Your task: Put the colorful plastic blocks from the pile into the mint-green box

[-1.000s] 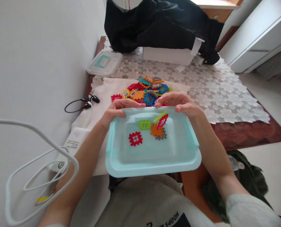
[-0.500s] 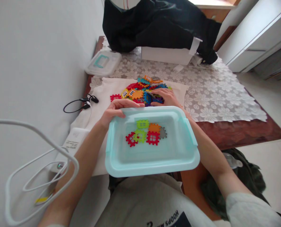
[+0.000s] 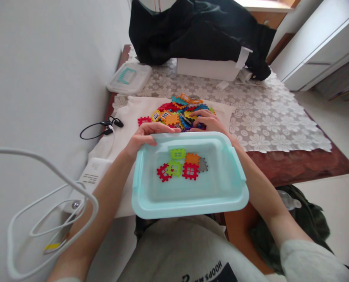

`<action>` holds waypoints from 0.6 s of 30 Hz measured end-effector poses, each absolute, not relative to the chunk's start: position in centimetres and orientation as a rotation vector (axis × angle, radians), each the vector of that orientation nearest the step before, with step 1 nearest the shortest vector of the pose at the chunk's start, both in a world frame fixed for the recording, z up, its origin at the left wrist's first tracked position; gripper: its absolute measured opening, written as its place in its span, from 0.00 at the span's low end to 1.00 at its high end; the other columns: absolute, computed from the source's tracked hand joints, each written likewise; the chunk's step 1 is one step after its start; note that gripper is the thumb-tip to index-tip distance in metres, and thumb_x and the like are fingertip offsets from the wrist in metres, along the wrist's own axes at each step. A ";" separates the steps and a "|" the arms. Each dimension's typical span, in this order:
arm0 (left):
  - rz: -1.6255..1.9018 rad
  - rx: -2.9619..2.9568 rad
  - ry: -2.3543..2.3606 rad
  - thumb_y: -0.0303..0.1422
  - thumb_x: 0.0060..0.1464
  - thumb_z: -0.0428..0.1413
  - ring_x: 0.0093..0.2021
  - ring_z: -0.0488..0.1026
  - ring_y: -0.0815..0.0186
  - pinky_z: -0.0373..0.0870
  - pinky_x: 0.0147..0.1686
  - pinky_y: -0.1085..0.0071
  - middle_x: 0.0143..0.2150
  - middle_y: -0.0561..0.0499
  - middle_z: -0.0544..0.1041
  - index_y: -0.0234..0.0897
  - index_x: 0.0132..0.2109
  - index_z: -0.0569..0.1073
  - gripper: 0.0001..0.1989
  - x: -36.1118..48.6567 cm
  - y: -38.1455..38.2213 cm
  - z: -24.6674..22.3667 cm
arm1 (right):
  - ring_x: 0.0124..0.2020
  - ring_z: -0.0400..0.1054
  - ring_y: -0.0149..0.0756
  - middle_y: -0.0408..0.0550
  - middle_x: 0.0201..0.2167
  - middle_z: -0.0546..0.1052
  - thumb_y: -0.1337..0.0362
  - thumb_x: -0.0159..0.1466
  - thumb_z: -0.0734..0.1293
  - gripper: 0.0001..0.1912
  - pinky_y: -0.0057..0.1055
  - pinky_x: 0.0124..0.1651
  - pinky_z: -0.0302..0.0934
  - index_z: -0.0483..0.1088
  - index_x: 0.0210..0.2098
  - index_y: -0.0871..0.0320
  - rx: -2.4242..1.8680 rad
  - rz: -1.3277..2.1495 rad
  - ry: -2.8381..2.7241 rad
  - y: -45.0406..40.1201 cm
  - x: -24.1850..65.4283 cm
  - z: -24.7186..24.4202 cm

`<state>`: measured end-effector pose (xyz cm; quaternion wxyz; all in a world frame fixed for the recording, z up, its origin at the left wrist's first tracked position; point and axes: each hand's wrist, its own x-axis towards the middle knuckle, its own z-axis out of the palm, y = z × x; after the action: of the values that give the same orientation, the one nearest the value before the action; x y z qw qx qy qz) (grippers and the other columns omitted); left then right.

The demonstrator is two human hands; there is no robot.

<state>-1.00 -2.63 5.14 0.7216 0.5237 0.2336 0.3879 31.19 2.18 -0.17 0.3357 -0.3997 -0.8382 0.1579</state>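
Note:
My left hand (image 3: 143, 137) grips the far left corner of a light teal plastic box (image 3: 188, 205), fingers under the rim. Inside the box lie several interlocking plastic building pieces: a lime window piece (image 3: 178, 154), another lime one (image 3: 174, 169), a red window piece (image 3: 190, 171), a second red one (image 3: 163, 172), an orange piece (image 3: 192, 158) and a grey piece (image 3: 203, 164). Beyond the far rim, my right hand (image 3: 209, 120) rests at the right side of a mixed pile of pieces (image 3: 170, 118). Its fingers are apart and touch the pile; the box partly hides the wrist.
A white cloth (image 3: 136, 107) lies under the pile on the lace-covered table (image 3: 280, 129). A clear lid (image 3: 130, 78), a black headset (image 3: 99, 128) and a white power strip (image 3: 93, 176) are at left. A black cover (image 3: 203, 35) drapes at the back. A white cable (image 3: 59, 178) loops near left.
My right fingers have shifted a little in the pile. The blue piece by the fingertips has dropped flatter, and a yellow piece shows near them. The box has barely moved.

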 end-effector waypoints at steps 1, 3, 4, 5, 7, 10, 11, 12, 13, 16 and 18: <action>0.855 1.159 0.517 0.32 0.43 0.66 0.64 0.83 0.41 0.78 0.65 0.50 0.53 0.39 0.90 0.37 0.48 0.91 0.22 -1.0 -2.6 5.1 | 0.63 0.78 0.52 0.49 0.59 0.85 0.51 0.69 0.78 0.10 0.55 0.70 0.71 0.83 0.36 0.48 -1.040 0.410 -2.172 2.2 31.1 -0.1; 0.847 1.161 0.516 0.33 0.44 0.67 0.63 0.84 0.40 0.78 0.65 0.50 0.52 0.40 0.90 0.37 0.48 0.91 0.22 -1.0 -2.6 5.1 | 0.59 0.79 0.51 0.48 0.55 0.87 0.55 0.69 0.77 0.06 0.54 0.69 0.72 0.84 0.36 0.48 -1.036 0.402 -2.146 2.2 31.0 0.0; 0.847 1.161 0.517 0.33 0.43 0.67 0.63 0.84 0.40 0.78 0.65 0.50 0.52 0.40 0.90 0.37 0.48 0.91 0.21 -1.0 -2.5 5.1 | 0.58 0.80 0.50 0.48 0.53 0.87 0.56 0.69 0.76 0.05 0.54 0.68 0.73 0.85 0.37 0.47 -1.028 0.400 -2.132 2.3 30.9 0.1; 0.849 1.159 0.519 0.33 0.43 0.67 0.63 0.84 0.40 0.78 0.65 0.50 0.52 0.40 0.90 0.38 0.47 0.91 0.21 -1.0 -2.5 5.2 | 0.56 0.81 0.50 0.48 0.52 0.87 0.57 0.69 0.76 0.05 0.53 0.67 0.73 0.85 0.37 0.47 -1.013 0.399 -2.118 2.3 30.9 0.1; 0.854 1.153 0.520 0.33 0.42 0.67 0.63 0.84 0.41 0.77 0.66 0.50 0.53 0.40 0.90 0.38 0.47 0.91 0.22 -0.9 -2.5 5.3 | 0.54 0.81 0.49 0.48 0.50 0.88 0.58 0.70 0.76 0.05 0.52 0.65 0.74 0.85 0.37 0.48 -0.980 0.401 -2.090 2.3 30.8 0.1; 0.865 1.153 0.527 0.33 0.43 0.67 0.64 0.83 0.40 0.77 0.67 0.49 0.55 0.40 0.89 0.38 0.47 0.91 0.21 -0.9 -2.7 5.3 | 0.51 0.82 0.48 0.49 0.47 0.88 0.58 0.69 0.76 0.05 0.52 0.63 0.75 0.84 0.37 0.48 -0.984 0.415 -2.050 2.2 30.5 0.2; 0.866 1.152 0.530 0.33 0.43 0.68 0.63 0.84 0.40 0.78 0.65 0.49 0.55 0.39 0.89 0.38 0.47 0.91 0.21 -0.9 -2.8 5.2 | 0.51 0.82 0.48 0.49 0.46 0.88 0.59 0.69 0.76 0.04 0.52 0.63 0.75 0.83 0.36 0.49 -0.998 0.423 -2.031 2.1 30.4 0.3; 0.869 1.146 0.537 0.34 0.43 0.69 0.62 0.85 0.40 0.79 0.63 0.50 0.55 0.39 0.89 0.37 0.47 0.91 0.21 -1.0 -2.9 5.2 | 0.51 0.82 0.49 0.49 0.46 0.88 0.59 0.69 0.76 0.04 0.52 0.63 0.75 0.82 0.36 0.49 -1.010 0.433 -2.009 2.1 30.4 0.5; 0.872 1.136 0.544 0.34 0.43 0.69 0.60 0.85 0.40 0.80 0.62 0.51 0.55 0.38 0.89 0.37 0.47 0.90 0.21 -1.1 -3.0 5.1 | 0.50 0.82 0.49 0.49 0.45 0.88 0.59 0.68 0.76 0.04 0.52 0.63 0.75 0.82 0.36 0.49 -1.018 0.444 -1.986 2.0 30.3 0.6; 0.892 1.115 0.559 0.36 0.44 0.70 0.59 0.86 0.41 0.81 0.59 0.52 0.55 0.38 0.89 0.37 0.48 0.90 0.21 -1.2 -3.2 4.7 | 0.49 0.82 0.49 0.49 0.44 0.88 0.59 0.67 0.76 0.05 0.51 0.62 0.76 0.80 0.35 0.50 -1.026 0.482 -1.919 1.9 30.2 1.1; 0.895 1.131 0.559 0.37 0.45 0.69 0.58 0.86 0.42 0.81 0.59 0.51 0.55 0.39 0.89 0.38 0.49 0.90 0.21 -1.3 -3.3 4.5 | 0.49 0.82 0.48 0.49 0.44 0.87 0.57 0.67 0.76 0.06 0.51 0.62 0.76 0.79 0.36 0.50 -1.025 0.513 -1.884 1.8 30.2 1.3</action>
<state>-1.33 -3.27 4.54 0.7155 0.5107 0.2525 0.4044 30.24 1.83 1.26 0.4512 -0.4148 -0.7623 0.2078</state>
